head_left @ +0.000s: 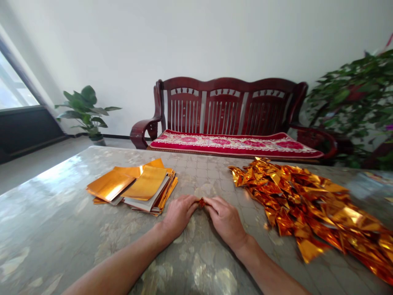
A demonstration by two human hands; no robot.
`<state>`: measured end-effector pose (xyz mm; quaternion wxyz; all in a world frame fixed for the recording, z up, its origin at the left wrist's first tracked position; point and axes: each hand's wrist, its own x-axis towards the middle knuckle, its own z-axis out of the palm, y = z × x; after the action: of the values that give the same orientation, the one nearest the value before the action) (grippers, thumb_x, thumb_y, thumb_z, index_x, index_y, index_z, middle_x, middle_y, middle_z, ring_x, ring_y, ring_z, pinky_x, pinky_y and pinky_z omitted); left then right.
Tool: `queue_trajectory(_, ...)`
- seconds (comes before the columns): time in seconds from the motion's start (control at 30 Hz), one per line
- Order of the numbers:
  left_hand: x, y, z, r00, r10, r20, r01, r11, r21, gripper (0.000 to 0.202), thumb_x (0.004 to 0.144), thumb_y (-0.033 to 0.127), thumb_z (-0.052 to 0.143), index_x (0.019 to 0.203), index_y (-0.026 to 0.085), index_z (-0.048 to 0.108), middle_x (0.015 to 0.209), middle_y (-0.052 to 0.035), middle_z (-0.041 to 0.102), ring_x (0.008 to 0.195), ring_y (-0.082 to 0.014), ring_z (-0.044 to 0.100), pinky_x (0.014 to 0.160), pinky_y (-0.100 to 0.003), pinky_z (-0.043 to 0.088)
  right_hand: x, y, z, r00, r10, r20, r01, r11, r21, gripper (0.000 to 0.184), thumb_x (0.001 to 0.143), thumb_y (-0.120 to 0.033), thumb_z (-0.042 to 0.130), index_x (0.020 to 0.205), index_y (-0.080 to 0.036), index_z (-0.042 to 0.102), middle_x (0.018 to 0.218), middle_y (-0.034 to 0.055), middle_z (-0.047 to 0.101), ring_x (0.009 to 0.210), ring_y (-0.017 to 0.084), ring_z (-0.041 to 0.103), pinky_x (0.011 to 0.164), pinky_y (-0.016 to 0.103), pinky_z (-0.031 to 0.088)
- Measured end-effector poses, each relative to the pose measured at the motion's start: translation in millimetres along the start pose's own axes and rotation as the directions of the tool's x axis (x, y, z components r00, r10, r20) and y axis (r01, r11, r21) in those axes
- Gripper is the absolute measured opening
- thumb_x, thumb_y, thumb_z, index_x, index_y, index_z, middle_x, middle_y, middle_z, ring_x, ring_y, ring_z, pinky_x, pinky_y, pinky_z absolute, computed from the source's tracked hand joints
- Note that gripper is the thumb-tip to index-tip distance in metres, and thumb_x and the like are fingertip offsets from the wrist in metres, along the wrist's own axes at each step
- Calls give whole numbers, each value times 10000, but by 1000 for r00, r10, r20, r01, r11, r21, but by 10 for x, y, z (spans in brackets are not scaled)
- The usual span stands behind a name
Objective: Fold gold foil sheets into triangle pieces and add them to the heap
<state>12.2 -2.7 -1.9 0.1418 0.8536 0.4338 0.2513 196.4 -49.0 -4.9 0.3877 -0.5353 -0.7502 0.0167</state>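
I have the foil point(201, 202) between my hands, just over the middle of the counter point(123, 246), with only a small crumpled bit of it showing. My left fingers point(192, 202) are pinched together on its left end and my right fingers point(211, 203) on its right; how much they cover, I can't tell.

I judge it next to weightless, thin and springy, slick on the shiny face, ready to hold a crease but likely to tear if tugged hard. The ends seem the place to hold it, between thumb and forefinger, lightly, leaving the middle free.

Just beyond my left hand lie the sheets point(147, 184), loosely stacked, flat and probably stiffer together than singly. To my right the pile point(302, 205) of angular, shiny pieces spreads out, likely easy to crush.
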Motion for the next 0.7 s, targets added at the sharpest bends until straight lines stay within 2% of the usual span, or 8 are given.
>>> queue_trajectory(0.3,17,-63,-32,999,-3,-42,0,997,-75,207,960,241,530,1049,258,716,915,-17,643,887,-157,626,787,-235,459,13,44,-84,999,-22,-45,15,988,-151,261,879,-108,602,1073,-237,719,927,31,716,875,172,677,783,253,526)
queue_trajectory(0.43,24,-72,-23,999,-16,-51,11,996,-90,228,955,235,528,1069,261,723,899,-18,636,862,-152,619,775,-234,463,14,60,-98,996,-61,-59,46,973,-226,279,889,-113,582,1118,-224,695,917,44,703,882,193,664,772,282,524)
queue_trajectory(0.57,20,-59,-28,998,-29,-48,25,996,-83,227,956,245,531,1054,255,735,842,-14,636,830,-152,619,750,-230,458,15,52,-113,989,-134,-62,121,977,-175,305,922,-117,527,1186,-211,649,1027,65,696,965,195,656,852,309,524)
queue_trajectory(0.7,11,-42,-38,998,-35,-43,31,996,-84,211,952,250,551,1043,257,741,840,-11,651,832,-153,627,753,-228,453,25,39,-122,985,-162,-59,153,978,-139,282,946,-122,490,1153,-218,656,1027,66,694,972,184,655,863,306,524)
